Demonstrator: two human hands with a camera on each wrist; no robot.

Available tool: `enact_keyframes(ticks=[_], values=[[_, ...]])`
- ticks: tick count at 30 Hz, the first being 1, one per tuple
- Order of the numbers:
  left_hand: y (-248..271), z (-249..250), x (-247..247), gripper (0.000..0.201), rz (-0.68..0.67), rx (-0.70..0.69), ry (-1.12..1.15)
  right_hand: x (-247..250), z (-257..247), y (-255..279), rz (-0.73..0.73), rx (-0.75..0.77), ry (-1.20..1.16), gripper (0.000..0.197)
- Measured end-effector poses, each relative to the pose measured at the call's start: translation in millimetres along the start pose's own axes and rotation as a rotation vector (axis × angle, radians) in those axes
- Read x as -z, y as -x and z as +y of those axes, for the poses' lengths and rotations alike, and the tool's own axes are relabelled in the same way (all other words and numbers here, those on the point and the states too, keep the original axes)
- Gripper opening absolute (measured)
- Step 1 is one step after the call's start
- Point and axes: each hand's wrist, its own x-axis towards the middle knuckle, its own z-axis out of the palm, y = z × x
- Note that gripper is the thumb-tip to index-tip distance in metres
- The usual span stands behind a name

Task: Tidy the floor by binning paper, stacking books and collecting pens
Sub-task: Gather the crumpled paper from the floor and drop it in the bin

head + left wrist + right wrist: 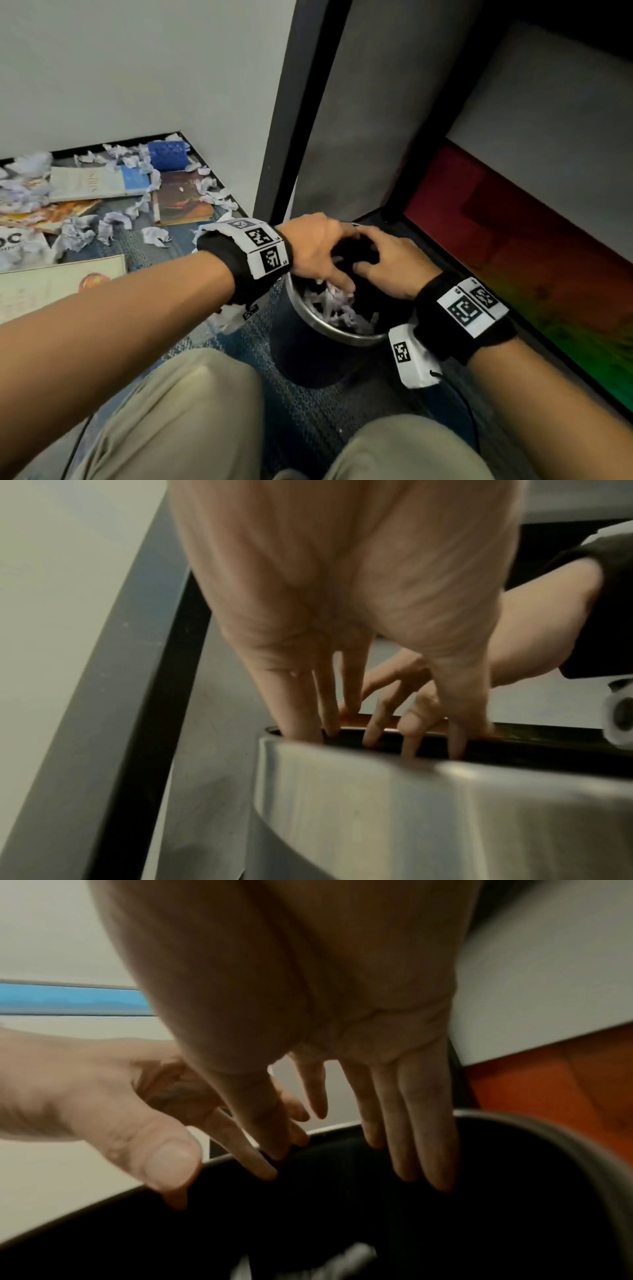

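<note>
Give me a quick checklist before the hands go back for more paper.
1. Left hand empty, fingers straight over the bin: ok.
2. Right hand empty: ok.
3. Room left in the bin above the crumpled paper: ok.
4. Paper balls remaining on the floor: not ok.
5. Books stacked: not ok, they lie scattered.
6. Pens collected: cannot tell, none visible.

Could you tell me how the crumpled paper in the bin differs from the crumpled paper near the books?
The paper in the bin is gathered inside the metal rim, under both open hands, left hand and right hand. The paper on the floor lies scattered among the books, uncollected. Both are whitish crumpled balls.
</note>
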Motion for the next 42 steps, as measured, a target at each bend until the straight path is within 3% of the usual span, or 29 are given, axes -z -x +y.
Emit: enact_keyframes(ticks=[4, 7, 11, 15, 19, 23, 26, 30, 34, 38, 42], values=[[18, -7, 21, 0.046, 0.069, 0.032, -0.100, 22, -21, 7, 0.124, 0.039, 0.163, 0.043], [45, -24, 40, 0.025, 0.075, 0.091, -0.161, 30, -55, 11, 0.172, 0.129, 0.185, 0.043], [92, -69, 71, 0.021, 0.038, 0.194, -0.272, 17, -123, 14, 0.231, 0.276, 0.191, 0.043], [138, -139, 81, 0.025, 0.097, 0.369, -0.309, -25, -201, -4, 0.210, 0.350, 0.256, 0.044], [192, -212, 50, 0.028, 0.052, 0.523, -0.217, -85, -261, -41, 0.064, 0.363, 0.383, 0.040], [252, -265, 4, 0.029, -0.017, 0.714, -0.074, -145, -302, -69, -0.262, 0.460, 0.539, 0.039], [281, -280, -28, 0.029, -0.001, 0.852, 0.062, -187, -312, -82, -0.478, 0.431, 0.609, 0.044], [299, -289, -85, 0.052, 0.109, 1.169, 0.126, -240, -296, -84, -0.527, 0.392, 0.656, 0.053], [316, -303, -136, 0.052, 0.171, 1.437, 0.301, -285, -267, -92, -0.589, 0.310, 0.657, 0.073], [333, -301, -165, 0.039, 0.154, 1.423, 0.266, -315, -237, -86, -0.547, 0.294, 0.480, 0.071], [334, -301, -171, 0.031, 0.195, 1.371, 0.259, -326, -216, -89, -0.442, 0.306, 0.294, 0.043]])
